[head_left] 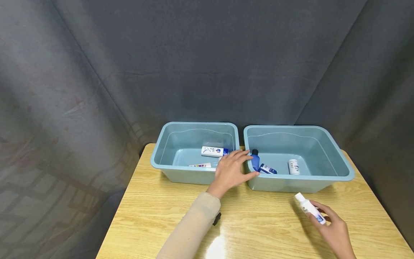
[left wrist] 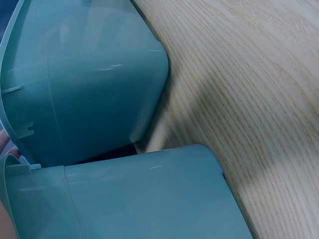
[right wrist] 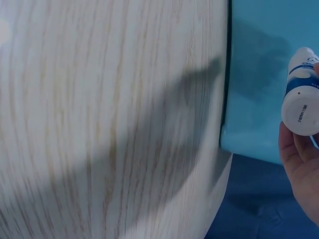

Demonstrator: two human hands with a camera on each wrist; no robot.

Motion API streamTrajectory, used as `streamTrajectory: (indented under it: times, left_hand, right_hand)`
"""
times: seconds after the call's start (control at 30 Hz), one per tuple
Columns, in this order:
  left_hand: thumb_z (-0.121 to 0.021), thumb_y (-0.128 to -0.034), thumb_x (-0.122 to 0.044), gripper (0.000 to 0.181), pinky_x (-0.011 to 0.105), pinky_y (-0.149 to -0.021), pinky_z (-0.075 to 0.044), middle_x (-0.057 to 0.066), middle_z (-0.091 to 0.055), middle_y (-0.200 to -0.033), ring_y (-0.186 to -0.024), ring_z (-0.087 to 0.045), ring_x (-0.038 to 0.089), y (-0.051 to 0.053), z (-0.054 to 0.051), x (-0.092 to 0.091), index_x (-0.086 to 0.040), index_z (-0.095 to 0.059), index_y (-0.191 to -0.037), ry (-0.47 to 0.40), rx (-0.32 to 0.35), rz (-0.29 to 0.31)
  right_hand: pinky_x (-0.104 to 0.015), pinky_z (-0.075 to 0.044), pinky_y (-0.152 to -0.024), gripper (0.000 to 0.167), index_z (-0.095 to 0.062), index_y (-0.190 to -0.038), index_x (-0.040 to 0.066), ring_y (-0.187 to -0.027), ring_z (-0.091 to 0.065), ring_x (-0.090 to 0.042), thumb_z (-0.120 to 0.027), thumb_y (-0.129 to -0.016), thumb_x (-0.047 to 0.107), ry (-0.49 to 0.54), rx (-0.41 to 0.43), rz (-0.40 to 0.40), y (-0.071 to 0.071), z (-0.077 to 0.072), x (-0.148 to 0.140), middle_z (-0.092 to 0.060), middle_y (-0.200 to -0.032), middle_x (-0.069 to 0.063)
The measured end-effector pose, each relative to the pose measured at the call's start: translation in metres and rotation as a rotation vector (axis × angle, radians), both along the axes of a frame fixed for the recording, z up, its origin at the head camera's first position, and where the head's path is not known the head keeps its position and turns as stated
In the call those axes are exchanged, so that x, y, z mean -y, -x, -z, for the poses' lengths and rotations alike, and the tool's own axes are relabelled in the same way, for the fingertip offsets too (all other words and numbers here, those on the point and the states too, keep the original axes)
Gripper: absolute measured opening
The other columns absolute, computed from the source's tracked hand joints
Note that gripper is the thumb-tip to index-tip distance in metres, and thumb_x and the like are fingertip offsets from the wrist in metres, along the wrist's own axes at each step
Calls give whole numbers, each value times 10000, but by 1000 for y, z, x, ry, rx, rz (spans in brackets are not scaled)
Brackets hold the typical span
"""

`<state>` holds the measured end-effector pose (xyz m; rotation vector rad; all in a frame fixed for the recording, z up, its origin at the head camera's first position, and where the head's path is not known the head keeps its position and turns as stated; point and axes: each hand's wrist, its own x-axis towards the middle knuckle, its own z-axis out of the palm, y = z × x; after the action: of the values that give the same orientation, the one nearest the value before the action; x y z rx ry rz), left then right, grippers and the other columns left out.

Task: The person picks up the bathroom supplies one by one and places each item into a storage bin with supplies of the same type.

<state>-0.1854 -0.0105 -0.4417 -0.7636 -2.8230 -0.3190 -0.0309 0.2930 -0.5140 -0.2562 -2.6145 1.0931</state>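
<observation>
My right hand (head_left: 336, 230) holds a small white bottle (head_left: 310, 208) with a white cap and a blue mark, tilted in front of the right bin (head_left: 299, 182). In the right wrist view the bottle's round base (right wrist: 301, 113) faces the camera. My left hand (head_left: 231, 172) is over the neighbouring rims of the two bins, fingers extended and thumb apart, close to a blue bottle (head_left: 255, 160) with a black cap in the right bin. Only bits of its fingers (left wrist: 7, 144) appear in the left wrist view. Whether they touch the rim, I cannot tell.
The right bin also contains a dark blue packet-like item (head_left: 268, 169) and a white Dove container (head_left: 293, 167). Inside the left bin (head_left: 184, 172) lie a white-and-blue box (head_left: 212, 151) and a white tube (head_left: 200, 165). Both stand on a wooden table (head_left: 258, 223) before a grey curtain.
</observation>
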Motion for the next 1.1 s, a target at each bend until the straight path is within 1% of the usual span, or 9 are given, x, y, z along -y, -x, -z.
streamTrajectory:
  times: [0.13, 0.27, 0.37, 0.4, 0.7, 0.9, 1.03, 1.1]
  left_hand:
    - [-411, -853, -818, 709, 448, -1051, -426, -179, -382, -1538, -1413, -346, 111, 0, 0, 0, -394, -541, -1406, -6, 3, -1]
    - [-413, -854, -817, 709, 457, -1048, -426, -175, -383, -1538, -1411, -353, 119, -1, 0, 1, -390, -547, -1403, -14, 6, 0]
    - [-417, -855, -815, 706, 460, -1046, -426, -174, -385, -1538, -1409, -357, 122, -1, 0, 1, -387, -551, -1400, -20, 8, 1]
    - [-419, -855, -813, 705, 461, -1047, -425, -174, -385, -1538, -1410, -356, 122, -1, 0, 1, -386, -551, -1399, -22, 8, 1]
    - [-426, -854, -811, 701, 464, -1046, -426, -175, -387, -1537, -1410, -358, 121, -1, -1, 0, -386, -554, -1397, -15, 8, 2]
    - [-412, -852, -820, 700, 454, -1050, -419, -187, -370, -1542, -1419, -337, 110, -1, -1, 0, -405, -541, -1401, -12, 23, -8]
    - [-416, -853, -817, 697, 457, -1052, -417, -190, -368, -1543, -1421, -330, 105, -1, -1, 0, -408, -537, -1404, -16, 25, -10]
    - [-421, -854, -814, 696, 460, -1052, -417, -189, -369, -1542, -1420, -333, 107, -1, -1, 0, -404, -538, -1405, -20, 25, -7]
  right_hand:
    - [-87, -395, -642, 387, -693, -1195, 42, -852, -418, 206, -802, -830, 106, -7, -4, 7, -1, -2, 2, -502, -1001, 364]
    - [-85, -392, -647, 384, -698, -1190, 52, -854, -420, 199, -807, -826, 108, -13, -8, 16, -1, -5, 3, -553, -1008, 302]
    - [-84, -387, -653, 383, -701, -1186, 58, -859, -424, 198, -811, -822, 106, -14, -20, 17, -1, -7, 4, -565, -1020, 289]
    - [-84, -385, -656, 384, -702, -1185, 59, -859, -427, 198, -813, -820, 102, -13, -27, 16, -2, -7, 4, -556, -1022, 306]
    - [-66, -351, -683, 403, -704, -1162, 29, -866, -466, 193, -813, -775, -4, -3, -140, -6, -6, -13, 6, -516, -1044, 406]
    - [-32, -353, -736, 445, -697, -1177, 22, -893, -484, 173, -799, -754, -70, 16, -189, 8, -6, -24, 10, -522, -1072, 389]
    - [-34, -354, -742, 469, -689, -1207, 27, -914, -487, 161, -793, -761, -72, 39, -207, 44, -6, -32, 14, -528, -1075, 377]
    - [-36, -359, -741, 490, -686, -1219, 27, -911, -497, 156, -788, -753, -88, 51, -230, 63, -6, -35, 15, -539, -1067, 364]
